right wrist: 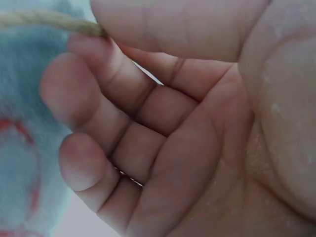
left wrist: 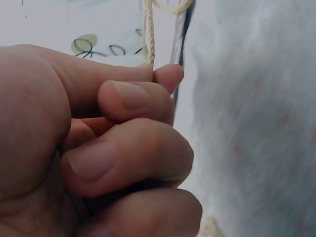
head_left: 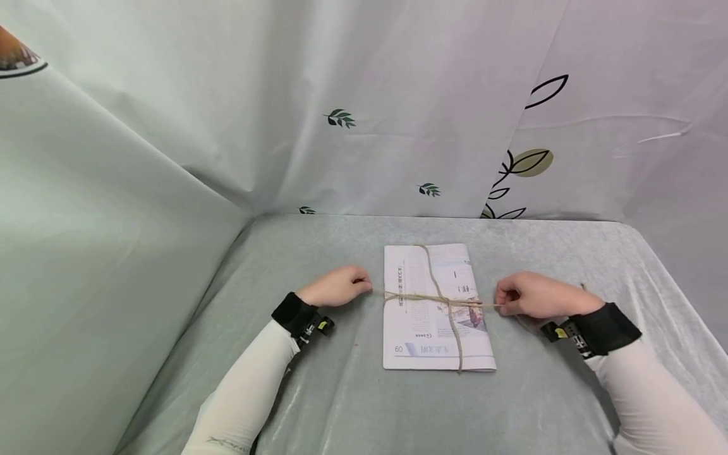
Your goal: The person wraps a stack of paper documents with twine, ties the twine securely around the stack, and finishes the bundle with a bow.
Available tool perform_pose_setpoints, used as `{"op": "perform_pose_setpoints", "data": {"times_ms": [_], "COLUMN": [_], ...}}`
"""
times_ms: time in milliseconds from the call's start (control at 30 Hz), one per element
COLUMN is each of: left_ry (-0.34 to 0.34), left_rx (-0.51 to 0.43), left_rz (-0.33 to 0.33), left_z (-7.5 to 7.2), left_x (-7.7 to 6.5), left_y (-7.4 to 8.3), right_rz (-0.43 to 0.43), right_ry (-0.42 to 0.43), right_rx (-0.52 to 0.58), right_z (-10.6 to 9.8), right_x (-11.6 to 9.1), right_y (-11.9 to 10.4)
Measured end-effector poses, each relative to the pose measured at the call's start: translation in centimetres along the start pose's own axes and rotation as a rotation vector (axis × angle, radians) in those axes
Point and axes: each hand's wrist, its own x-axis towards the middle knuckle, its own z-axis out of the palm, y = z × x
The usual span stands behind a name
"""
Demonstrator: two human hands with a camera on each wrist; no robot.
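A folded newspaper bundle (head_left: 423,341) lies flat on the cloth-covered table, with twine (head_left: 453,322) crossing it lengthwise and sideways. The strands meet right of the bundle's middle. Just off its left edge my left hand (head_left: 335,286) pinches one end of the twine; in the left wrist view that twine (left wrist: 151,39) runs up from between thumb and forefinger. Beyond the right edge my right hand (head_left: 537,295) pinches the other end. The right wrist view shows this twine (right wrist: 49,20) between thumb and forefinger, the other fingers loosely bent. Both side strands look straight.
A grey-white cloth covers the table (head_left: 341,404). Behind it hangs a pale curtain (head_left: 387,69) printed with leaves, and another sheet (head_left: 102,234) slopes along the left side. Each wrist wears a black band, such as the left band (head_left: 294,314).
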Motion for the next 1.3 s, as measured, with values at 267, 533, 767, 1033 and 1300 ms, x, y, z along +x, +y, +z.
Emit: {"op": "perform_pose_setpoints", "data": {"times_ms": [267,533,767,1033,1300], "left_ry": [-0.036,-0.020,-0.072,-0.154,-0.122], "left_rx": [-0.080,-0.107,-0.069,-0.016,-0.016], "left_rz": [-0.043,-0.032,-0.032,-0.013,-0.012], "left_z": [-2.0,-3.0,-3.0,-1.0,0.9], "left_x": [-1.0,-1.4,-1.4,-0.4,-0.1], "left_y": [-0.4,-0.7,-1.1,-0.3,0.3], "right_rz": [0.034,0.066,0.066,0.042,-0.036], "right_ry": [-0.036,-0.061,-0.054,-0.019,-0.015], "right_rx": [0.034,0.077,0.099,0.073,-0.038], "right_z": [-0.7,-1.1,-1.2,-0.7,0.3], "right_x": [-0.5,-0.9,-0.7,-0.1,0.4], "right_y": [0.9,1.2,1.8,1.4,0.4]}}
